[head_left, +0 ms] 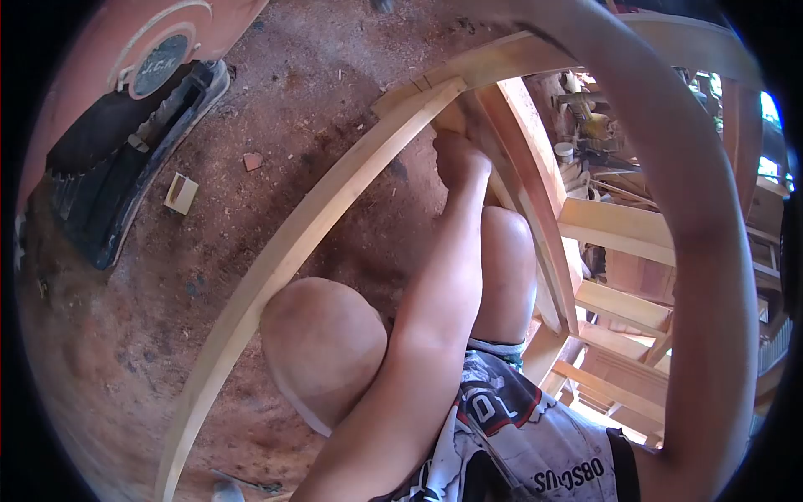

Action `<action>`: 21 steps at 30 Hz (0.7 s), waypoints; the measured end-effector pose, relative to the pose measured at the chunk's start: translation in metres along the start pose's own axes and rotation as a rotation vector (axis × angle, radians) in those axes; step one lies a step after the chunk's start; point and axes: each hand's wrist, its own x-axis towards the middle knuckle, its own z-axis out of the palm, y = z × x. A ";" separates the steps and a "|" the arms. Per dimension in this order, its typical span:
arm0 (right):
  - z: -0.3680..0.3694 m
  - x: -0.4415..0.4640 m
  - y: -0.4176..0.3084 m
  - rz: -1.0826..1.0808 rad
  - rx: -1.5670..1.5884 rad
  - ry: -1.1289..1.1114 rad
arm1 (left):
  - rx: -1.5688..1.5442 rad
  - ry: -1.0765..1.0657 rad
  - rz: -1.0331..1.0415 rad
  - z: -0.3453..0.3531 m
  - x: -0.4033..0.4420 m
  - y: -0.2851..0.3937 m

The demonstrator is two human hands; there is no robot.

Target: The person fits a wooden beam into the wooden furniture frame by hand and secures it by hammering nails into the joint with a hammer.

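Observation:
My left hand (462,159) reaches up between my knees to where the wooden pieces meet. Its fingers look closed around a short pale piece of wood (452,117) under the joint, though they are partly hidden. A long curved wooden strip (293,243) runs from that joint down to the lower left, past my knee. To the right of the hand, a reddish board (525,151) slants downward. My right arm arches over the right side, and my right hand (510,10) is smeared and partly cut off at the top edge, near a curved wooden rail (502,63).
A red-painted body with a round label (161,67) stands at the upper left above a dark curved part (125,192). A small cream box (181,193) and a reddish chip (253,161) lie on the dirt floor. Wooden slats (619,227) fill the right side.

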 end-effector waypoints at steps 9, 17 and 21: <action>-0.018 0.014 -0.013 0.395 0.125 -0.226 | -0.034 -0.020 0.032 -0.003 -0.003 0.002; 0.022 0.003 -0.015 0.216 -0.006 -0.404 | -0.016 0.044 0.073 0.002 0.003 -0.002; 0.031 -0.012 0.011 -0.184 0.024 0.203 | -0.007 0.000 0.047 -0.004 0.000 0.001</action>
